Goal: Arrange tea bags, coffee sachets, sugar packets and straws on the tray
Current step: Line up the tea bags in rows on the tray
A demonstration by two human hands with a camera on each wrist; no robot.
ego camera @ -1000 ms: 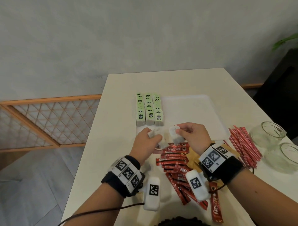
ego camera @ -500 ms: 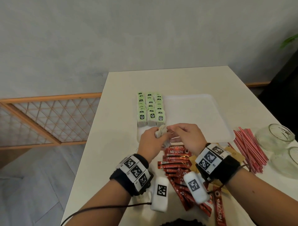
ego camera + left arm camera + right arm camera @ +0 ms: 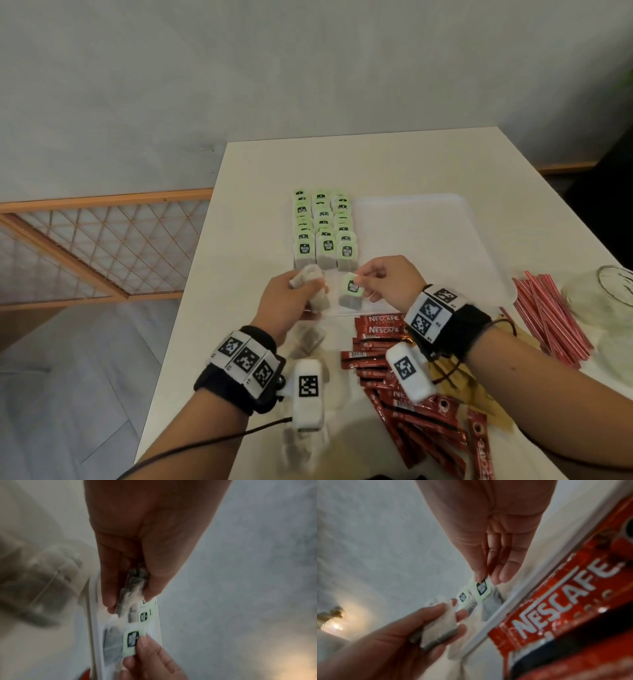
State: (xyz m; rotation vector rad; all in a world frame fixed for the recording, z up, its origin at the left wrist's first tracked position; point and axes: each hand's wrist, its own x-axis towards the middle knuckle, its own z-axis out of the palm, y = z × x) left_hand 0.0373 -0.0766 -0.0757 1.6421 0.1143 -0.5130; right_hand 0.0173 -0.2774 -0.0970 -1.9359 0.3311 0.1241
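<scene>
Tea bags sit in three neat rows at the left end of the white tray on the desk. Right hand pinches one tea bag by its green tag, bag hanging just over the tray's near edge. Left hand grips a small bunch of loose bags, fingers curled round them. Coffee sachets lie piled on the desk below the tray; red straws lie to the right, beside glass jars.

The tray lies open right of the tea bag rows; coffee sachets crowd its near edge.
</scene>
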